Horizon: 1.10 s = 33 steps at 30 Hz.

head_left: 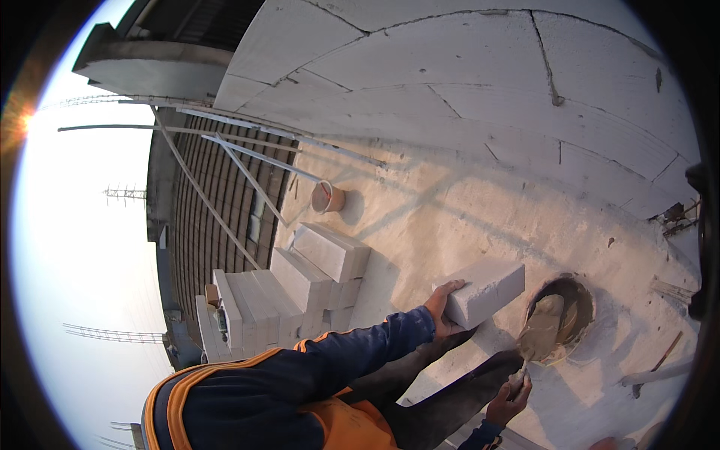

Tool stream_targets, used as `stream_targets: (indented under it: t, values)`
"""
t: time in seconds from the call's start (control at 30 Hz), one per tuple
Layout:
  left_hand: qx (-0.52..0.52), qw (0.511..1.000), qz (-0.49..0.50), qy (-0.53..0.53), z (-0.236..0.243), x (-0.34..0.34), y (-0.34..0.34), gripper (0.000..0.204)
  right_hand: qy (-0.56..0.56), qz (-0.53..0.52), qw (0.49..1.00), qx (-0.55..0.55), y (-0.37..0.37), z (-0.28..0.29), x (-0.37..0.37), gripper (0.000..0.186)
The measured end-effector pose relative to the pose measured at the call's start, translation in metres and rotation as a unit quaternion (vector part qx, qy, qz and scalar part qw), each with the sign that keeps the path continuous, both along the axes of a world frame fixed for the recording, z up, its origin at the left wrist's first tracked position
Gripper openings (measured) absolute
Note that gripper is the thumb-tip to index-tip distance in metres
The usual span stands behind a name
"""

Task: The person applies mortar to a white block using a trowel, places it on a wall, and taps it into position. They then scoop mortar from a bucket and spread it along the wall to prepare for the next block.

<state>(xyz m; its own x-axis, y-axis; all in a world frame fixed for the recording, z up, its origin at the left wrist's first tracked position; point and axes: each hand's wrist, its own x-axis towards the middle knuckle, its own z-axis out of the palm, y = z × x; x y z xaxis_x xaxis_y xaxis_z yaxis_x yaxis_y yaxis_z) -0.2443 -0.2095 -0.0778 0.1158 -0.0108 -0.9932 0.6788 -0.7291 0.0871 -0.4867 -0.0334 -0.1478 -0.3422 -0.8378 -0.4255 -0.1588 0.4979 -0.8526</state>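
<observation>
My left hand [445, 304] grips the near end of a pale grey block [484, 291], which is held tilted above my dark-clad legs. Lower right, my right hand [508, 401] is closed on a mortar-coated hand tool [519, 371], probably a trowel, whose shape is partly hidden. Its upper end is at the near rim of a round bucket [583, 319] of wet grey mortar, just right of the block.
Stacked pale blocks [300, 289] stand at left, with a small bucket [328, 197] beyond. Metal poles [240, 165] lean near the roof edge. A cracked block wall [465, 90] runs along the far side of the sunlit floor [420, 195]. Loose sticks [660, 360] lie at right.
</observation>
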Motion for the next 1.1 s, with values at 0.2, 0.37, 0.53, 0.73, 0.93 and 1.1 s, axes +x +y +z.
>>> stream_targets:
  t: [0.2, 0.37, 0.53, 0.73, 0.93, 1.1]
  values:
    - [0.000, 0.999, 0.030, 0.039, -0.031, -0.025, -0.009, 0.073, 0.030, -0.014, 0.999, -0.024, -0.002, -0.012, 0.000, 0.044]
    - [-0.007, 0.995, 0.057, 0.087, -0.052, -0.049, -0.011, 0.063, 0.112, -0.016, 0.990, -0.082, -0.016, -0.006, -0.004, 0.040]
    - [-0.043, 0.994, 0.027, 0.092, -0.050, -0.081, -0.012, 0.064, 0.185, -0.010, 0.981, -0.055, -0.037, 0.003, 0.004, 0.038]
    - [-0.003, 0.996, 0.005, 0.086, -0.057, -0.102, -0.026, 0.054, 0.284, 0.057, 0.956, -0.043, -0.018, 0.031, 0.012, 0.036]
    - [-0.038, 0.994, -0.058, 0.078, -0.052, -0.095, -0.031, 0.056, 0.136, 0.025, 0.989, -0.049, 0.012, 0.062, -0.020, 0.032]
    - [-0.066, 0.980, -0.180, 0.052, -0.031, -0.092, -0.027, 0.062, -0.212, 0.006, 0.975, 0.069, -0.003, 0.040, -0.061, 0.038]
